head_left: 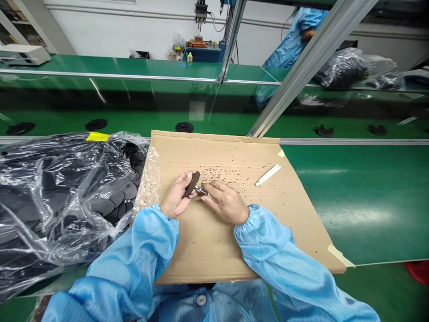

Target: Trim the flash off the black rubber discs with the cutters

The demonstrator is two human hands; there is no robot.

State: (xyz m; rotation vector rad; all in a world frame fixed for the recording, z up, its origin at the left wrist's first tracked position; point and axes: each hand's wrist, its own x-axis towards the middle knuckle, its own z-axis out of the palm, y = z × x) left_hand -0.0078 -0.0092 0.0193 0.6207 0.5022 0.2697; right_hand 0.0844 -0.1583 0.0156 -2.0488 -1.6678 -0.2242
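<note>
My left hand [177, 195] grips a dark round disc [191, 184], tilted on edge, between thumb and fingers. Small metal pliers or cutters [201, 190] are held in my right hand [227, 202], their tip close to the disc's edge; whether they touch it I cannot tell. Both hands are above a brown cardboard sheet [208, 250]. Small black bits [224, 173] lie scattered on the cardboard beyond my hands. A white-handled flat tool [268, 175] rests on the cardboard to the right.
At the left, a large clear plastic bag [50, 192] holds many dark discs [117, 199]. Behind the cardboard, a green conveyor belt [134, 127] carries dark pieces [184, 127]. A metal post [311, 62] slants up at the right. Another person's blue sleeve [284, 44] shows beyond.
</note>
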